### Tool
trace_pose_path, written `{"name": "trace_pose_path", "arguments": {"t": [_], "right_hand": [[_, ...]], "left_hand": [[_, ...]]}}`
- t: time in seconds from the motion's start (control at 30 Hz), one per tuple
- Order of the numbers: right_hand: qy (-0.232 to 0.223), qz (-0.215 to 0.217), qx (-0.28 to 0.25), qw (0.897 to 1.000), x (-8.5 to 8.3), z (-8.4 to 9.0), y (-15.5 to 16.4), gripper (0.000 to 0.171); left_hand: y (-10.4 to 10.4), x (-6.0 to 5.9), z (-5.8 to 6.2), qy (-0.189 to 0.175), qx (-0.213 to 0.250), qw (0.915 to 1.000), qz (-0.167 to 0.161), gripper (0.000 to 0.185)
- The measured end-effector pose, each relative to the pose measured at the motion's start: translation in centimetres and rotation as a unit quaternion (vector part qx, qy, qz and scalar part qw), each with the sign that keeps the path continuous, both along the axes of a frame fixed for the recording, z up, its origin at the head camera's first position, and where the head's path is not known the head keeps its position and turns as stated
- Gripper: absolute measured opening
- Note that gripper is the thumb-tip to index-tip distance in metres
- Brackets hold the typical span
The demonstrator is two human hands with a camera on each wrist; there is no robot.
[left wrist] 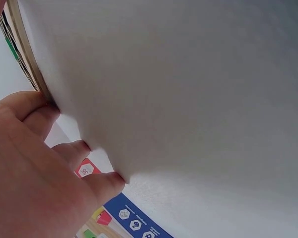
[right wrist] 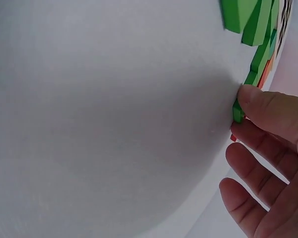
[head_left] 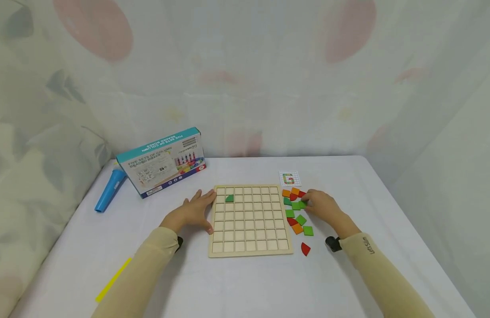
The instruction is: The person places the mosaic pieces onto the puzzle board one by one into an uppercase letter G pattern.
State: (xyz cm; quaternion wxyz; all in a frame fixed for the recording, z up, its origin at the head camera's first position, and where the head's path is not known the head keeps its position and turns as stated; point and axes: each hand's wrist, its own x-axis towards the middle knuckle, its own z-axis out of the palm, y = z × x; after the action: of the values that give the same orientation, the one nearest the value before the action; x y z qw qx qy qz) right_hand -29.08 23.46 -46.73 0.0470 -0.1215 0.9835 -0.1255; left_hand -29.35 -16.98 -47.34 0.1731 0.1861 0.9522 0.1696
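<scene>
A wooden grid board (head_left: 250, 238) lies in the middle of the white table (head_left: 245, 282), with one green piece (head_left: 229, 198) in a cell of its second row. My left hand (head_left: 191, 213) rests flat on the table, fingers against the board's left edge (left wrist: 26, 54). To the right of the board lies a pile of green, orange and red tiles (head_left: 296, 218). My right hand (head_left: 322, 206) sits on that pile and pinches a green tile (head_left: 302, 204) at its fingertips. In the right wrist view one fingertip (right wrist: 268, 106) presses that green tile's edge (right wrist: 238, 110).
A small pattern card (head_left: 289, 178) lies behind the tiles. A teal toy box (head_left: 161, 162) leans at the back left, beside a blue cylinder (head_left: 110, 190). A yellow strip (head_left: 113, 279) lies at the front left. A lone red quarter piece (head_left: 305, 248) lies near the board's front right corner.
</scene>
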Motion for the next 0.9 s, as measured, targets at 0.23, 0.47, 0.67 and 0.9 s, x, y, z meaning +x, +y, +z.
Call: {"name": "trace_pose_path", "arguments": {"t": [0.23,0.47,0.67,0.9], "right_hand": [[0.004,0.008,0.007,1.0,-0.2,0.7,-0.4,0.028],[0.019,0.012,0.037,0.999,-0.6,2.0,-0.4,0.028],[0.047,0.022,0.024,0.998,-1.2,3.3,-1.3,0.028],[0.079,0.074,-0.006,0.994,-2.3,4.6,-5.8,0.029]], "left_hand": [[0.0,0.2,0.5,-0.003,0.002,1.0,0.0,0.126],[0.2,0.4,0.6,-0.009,0.012,0.9999,0.0,0.124],[0.3,0.3,0.3,-0.002,0.011,0.9999,-0.001,0.125],[0.2,0.3,0.4,-0.002,0.009,1.0,0.002,0.125]]}}
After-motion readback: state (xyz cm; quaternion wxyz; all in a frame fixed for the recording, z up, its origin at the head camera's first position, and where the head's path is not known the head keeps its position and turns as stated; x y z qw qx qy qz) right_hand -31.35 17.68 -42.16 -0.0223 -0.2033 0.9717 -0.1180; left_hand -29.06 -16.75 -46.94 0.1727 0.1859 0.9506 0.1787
